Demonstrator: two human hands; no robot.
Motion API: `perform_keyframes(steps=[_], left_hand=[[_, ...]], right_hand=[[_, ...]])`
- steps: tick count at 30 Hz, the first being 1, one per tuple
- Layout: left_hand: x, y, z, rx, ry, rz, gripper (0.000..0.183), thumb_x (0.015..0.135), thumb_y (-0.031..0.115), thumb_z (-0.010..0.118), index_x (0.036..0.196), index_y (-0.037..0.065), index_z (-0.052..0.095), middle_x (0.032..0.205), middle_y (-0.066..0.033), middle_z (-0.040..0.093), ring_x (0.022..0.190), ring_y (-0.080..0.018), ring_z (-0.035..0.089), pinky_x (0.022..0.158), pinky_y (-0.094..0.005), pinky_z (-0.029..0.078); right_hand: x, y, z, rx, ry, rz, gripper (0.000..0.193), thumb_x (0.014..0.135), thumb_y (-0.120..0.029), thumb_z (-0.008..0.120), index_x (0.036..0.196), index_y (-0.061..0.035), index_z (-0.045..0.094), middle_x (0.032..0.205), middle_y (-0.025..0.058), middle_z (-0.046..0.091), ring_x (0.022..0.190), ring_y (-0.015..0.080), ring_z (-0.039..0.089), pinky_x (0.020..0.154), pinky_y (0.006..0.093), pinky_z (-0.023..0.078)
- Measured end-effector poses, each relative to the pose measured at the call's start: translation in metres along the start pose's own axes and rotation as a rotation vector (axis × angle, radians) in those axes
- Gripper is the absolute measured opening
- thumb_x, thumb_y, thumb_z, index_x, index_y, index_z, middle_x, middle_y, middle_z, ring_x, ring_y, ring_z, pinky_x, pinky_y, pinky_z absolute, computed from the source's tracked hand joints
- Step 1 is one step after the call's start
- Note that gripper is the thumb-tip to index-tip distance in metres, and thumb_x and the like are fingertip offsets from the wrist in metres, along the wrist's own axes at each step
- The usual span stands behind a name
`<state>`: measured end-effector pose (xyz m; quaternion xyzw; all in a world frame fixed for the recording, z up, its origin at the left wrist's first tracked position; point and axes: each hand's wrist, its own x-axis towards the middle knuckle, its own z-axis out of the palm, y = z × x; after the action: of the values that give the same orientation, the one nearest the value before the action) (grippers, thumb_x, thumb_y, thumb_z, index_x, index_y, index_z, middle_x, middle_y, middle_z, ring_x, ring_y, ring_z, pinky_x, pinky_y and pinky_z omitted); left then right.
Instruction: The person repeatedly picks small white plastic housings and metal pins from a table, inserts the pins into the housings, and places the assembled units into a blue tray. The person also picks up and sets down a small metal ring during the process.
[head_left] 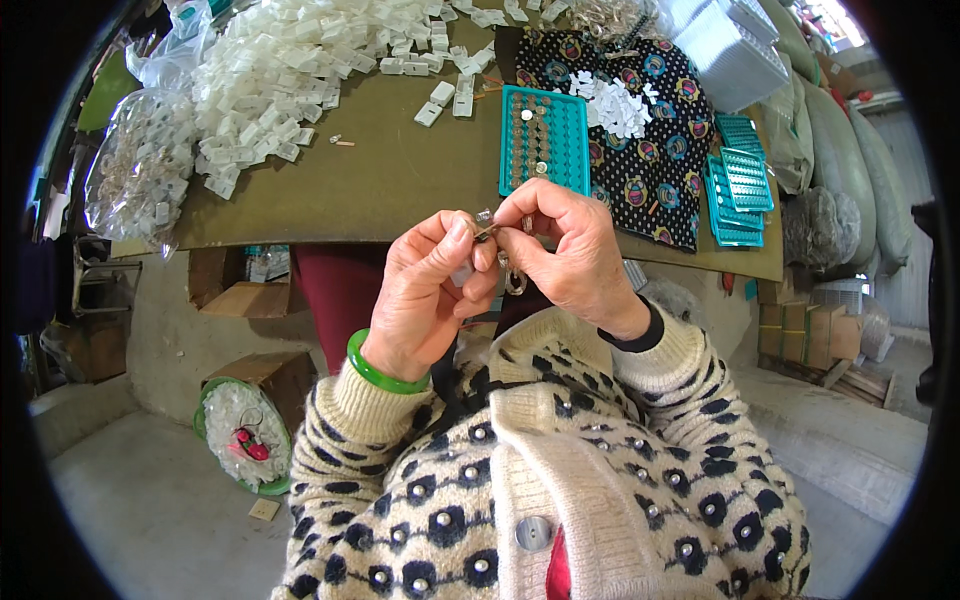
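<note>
My left hand (420, 280), with a green bangle at its wrist, and my right hand (570, 245) meet in front of my chest, below the table's near edge. Between their fingertips is a small shiny part (485, 220), partly covered, its exact kind too small to tell. Both hands are closed in a pinch on it. Clear, shiny loop-shaped pieces (515, 278) hang beneath my right fingers. Just beyond the hands, a teal tray (575, 170) with rows of round hollows lies on the table, some hollows filled with brownish round pieces.
Many whitish plastic pieces (270, 80) are heaped at the table's far left, beside a clear bag (140, 165). Small white bits (615, 105) lie on a patterned black cloth (640, 190). Teal trays (738, 195) are stacked at right. A round basket (205, 425) stands on the floor.
</note>
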<state>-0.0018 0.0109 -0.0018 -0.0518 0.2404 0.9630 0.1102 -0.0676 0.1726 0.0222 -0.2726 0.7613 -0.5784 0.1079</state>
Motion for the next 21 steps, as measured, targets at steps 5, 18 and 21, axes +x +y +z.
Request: perform_keyframes(steps=[5, 18, 21], left_hand=[[0.0, 0.0014, -0.0018, -0.071, -0.009, -0.081, 0.018, 0.098, 0.023, 0.06, 0.092, 0.006, 0.056, 0.082, -0.0031, 0.059, 0.059, -0.0088, 0.045, 0.047, -0.0206, 0.034], [-0.0047, -0.0033, 0.0056, 0.182, 0.001, -0.016, 0.015, 0.098, 0.021, 0.059, 0.1, 0.006, 0.057, 0.076, -0.0016, 0.05, 0.055, -0.0097, 0.039, 0.043, -0.0204, 0.03], [-0.0026, -0.0005, 0.0059, -0.003, -0.025, -0.062, 0.016, 0.098, 0.023, 0.058, 0.101, 0.007, 0.058, 0.073, -0.0005, 0.046, 0.054, -0.0102, 0.037, 0.044, -0.021, 0.03]], right_hand=[[0.0005, 0.0, -0.0052, 0.379, -0.083, 0.227, 0.003, 0.09, 0.002, 0.062, 0.092, 0.0006, 0.062, 0.082, 0.001, 0.065, 0.073, 0.0047, 0.059, 0.063, 0.0213, 0.049], [0.0026, 0.0057, -0.0023, 0.821, -0.03, 0.391, 0.005, 0.072, 0.002, 0.053, 0.074, -0.0021, 0.054, 0.09, 0.0105, 0.061, 0.064, 0.0157, 0.059, 0.054, 0.0268, 0.05], [0.0051, 0.0051, -0.0021, 0.762, -0.05, 0.408, 0.006, 0.066, 0.002, 0.051, 0.066, -0.0034, 0.05, 0.084, 0.01, 0.061, 0.062, 0.0143, 0.055, 0.054, 0.0261, 0.048]])
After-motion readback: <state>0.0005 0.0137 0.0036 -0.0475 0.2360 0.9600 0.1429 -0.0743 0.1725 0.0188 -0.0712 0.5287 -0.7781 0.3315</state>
